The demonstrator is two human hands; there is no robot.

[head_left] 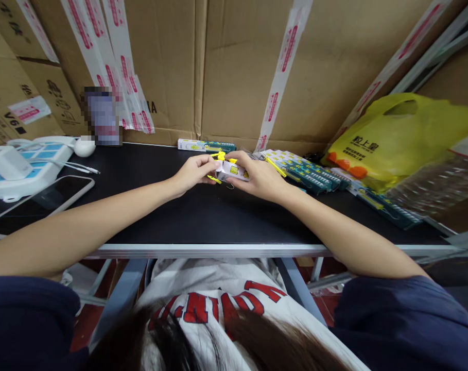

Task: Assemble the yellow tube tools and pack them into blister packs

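Note:
Over the middle of the black table, my right hand [259,175] is closed around a small white carton [232,169] with a yellow square printed on it. My left hand [195,174] is closed at the carton's left end, its fingertips pinching yellow plastic pieces [220,155] there. Whether those pieces stick out of the carton or lie against it, I cannot tell. Another yellow piece [214,179] shows below my left fingers. Behind my hands lies a long white and teal box [206,145]. Right of my right hand, several similar boxes [301,167] lie side by side.
A yellow plastic bag [396,139] and clear plastic packaging [438,180] are at the right. At the left are a power strip [52,149], a white cable, a tablet [44,201] and a propped-up phone [102,116]. Large cardboard boxes [234,67] wall off the back.

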